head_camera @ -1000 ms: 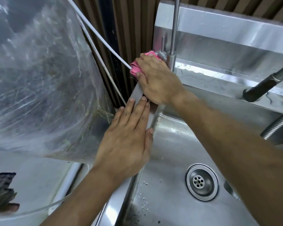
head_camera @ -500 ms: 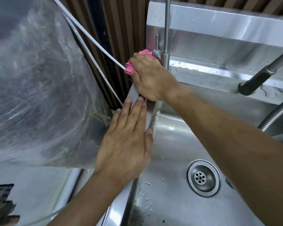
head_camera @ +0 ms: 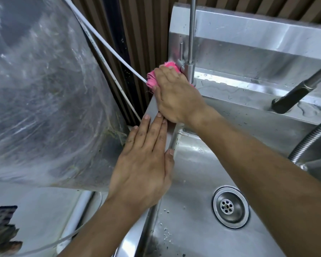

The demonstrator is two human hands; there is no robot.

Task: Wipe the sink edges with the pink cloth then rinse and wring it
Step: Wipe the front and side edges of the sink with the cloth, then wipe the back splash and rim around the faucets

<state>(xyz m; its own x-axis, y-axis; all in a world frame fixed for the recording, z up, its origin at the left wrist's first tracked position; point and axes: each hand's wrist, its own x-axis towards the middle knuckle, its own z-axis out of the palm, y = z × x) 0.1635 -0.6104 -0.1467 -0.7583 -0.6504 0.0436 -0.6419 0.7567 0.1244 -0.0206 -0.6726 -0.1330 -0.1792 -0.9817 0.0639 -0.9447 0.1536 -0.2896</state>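
We see a clear plastic bag point(head_camera: 39, 108) at left, two white cables point(head_camera: 107, 47) crossing brown slatted panelling point(head_camera: 148, 34) behind.

A brushed stainless-steel sink point(head_camera: 193, 182), glossy and beaded with water, is seen beside a soft, crumpled pink cloth point(head_camera: 152, 78). The slim tap point(head_camera: 191, 52) is of polished metal, the hose point(head_camera: 308, 141) of ribbed metal. A clear plastic sheet point(head_camera: 41, 99), wrinkled and shiny, is shown against dark ribbed wall panelling point(head_camera: 148, 34).
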